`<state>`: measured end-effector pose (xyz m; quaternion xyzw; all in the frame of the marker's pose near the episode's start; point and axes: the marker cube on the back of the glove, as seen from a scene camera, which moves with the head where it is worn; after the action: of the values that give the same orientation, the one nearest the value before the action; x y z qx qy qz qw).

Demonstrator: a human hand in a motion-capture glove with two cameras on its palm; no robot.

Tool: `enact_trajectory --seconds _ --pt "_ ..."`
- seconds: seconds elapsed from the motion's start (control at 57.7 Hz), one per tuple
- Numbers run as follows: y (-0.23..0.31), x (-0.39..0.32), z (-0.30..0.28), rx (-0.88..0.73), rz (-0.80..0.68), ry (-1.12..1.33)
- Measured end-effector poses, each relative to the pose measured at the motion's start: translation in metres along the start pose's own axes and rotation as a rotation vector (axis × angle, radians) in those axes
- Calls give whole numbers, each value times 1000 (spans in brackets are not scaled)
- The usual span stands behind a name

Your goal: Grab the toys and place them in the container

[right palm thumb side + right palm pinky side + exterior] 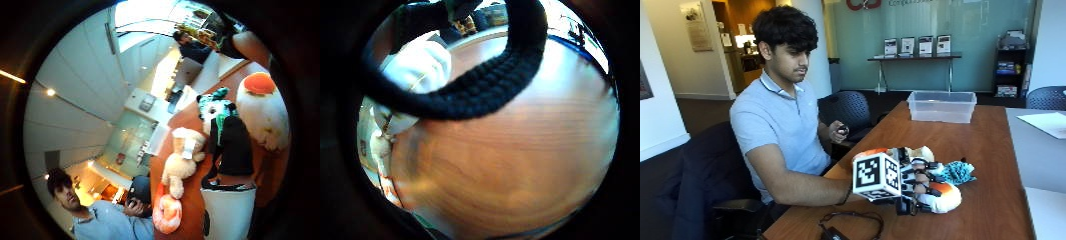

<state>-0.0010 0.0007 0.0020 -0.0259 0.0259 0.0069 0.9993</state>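
Several toys (933, 172) are lying right beside your gloved hand (913, 187); I cannot tell its grasp, and the container (941, 106) is sitting well apart, farther up the table (986, 150).

In the outside view the right hand (916, 187) largely covers the white toy with an orange top (943, 196), so whether its fingers curl round that toy cannot be told. Behind the hand, the teal-haired toy (956, 172), the cream plush (923, 152) and an orange toy (869, 151) show only in part. The bench (986, 150) is cut off by the bottom edge.
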Motion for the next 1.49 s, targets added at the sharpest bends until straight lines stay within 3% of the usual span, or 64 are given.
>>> enact_trajectory --seconds 0.156,0.312,0.416,0.503,0.624,0.815,0.902,1.11,1.283,1.491 --pt "-14 -6 7 -325 94 221" --pt "-26 -7 21 -462 151 349" --pt "-30 -5 31 -397 128 417" --pt "-36 -7 29 -254 75 386" --pt "-50 -11 5 -92 72 361" --pt "-83 -31 -37 9 130 351" --pt "-108 -83 -44 33 76 346" --pt "-184 -280 -36 -1 -184 208" --pt "-183 -477 76 -210 -419 102" --pt "-120 -622 196 -449 -606 52"
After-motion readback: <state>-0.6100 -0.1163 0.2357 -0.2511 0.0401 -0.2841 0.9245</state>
